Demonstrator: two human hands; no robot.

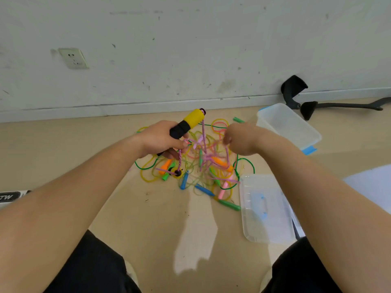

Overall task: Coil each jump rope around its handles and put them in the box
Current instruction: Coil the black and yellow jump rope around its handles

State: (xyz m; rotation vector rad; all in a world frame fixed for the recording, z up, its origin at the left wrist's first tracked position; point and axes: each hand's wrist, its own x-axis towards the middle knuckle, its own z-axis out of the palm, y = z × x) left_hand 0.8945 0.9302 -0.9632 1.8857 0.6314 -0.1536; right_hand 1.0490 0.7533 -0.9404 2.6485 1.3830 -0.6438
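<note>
left hand (160, 140) is lifted over the floor (148, 218), fingers wrapped tight round a yellow-and-black handle (190, 121) whose yellow end points up toward the wall. pink rope (203, 134) comes out of that top end and drops into the tangled pile (196, 172) of yellow, green and pink ropes with orange, blue and green handles on the floor below. right hand (241, 140) hovers just right of the pile, fingers curled down among the pink strands; it's blurred, so i cannot tell if it really pinches one. clear box (287, 125) sits open beyond the right hand, with no rope seen in it, and its lid (264, 208) lies flat nearer the person.

step looks like freeing the first rope, with coiling not yet started. next move probably calls for drawing the pink rope clear of the other loops and finding its second handle before wrapping.
</note>
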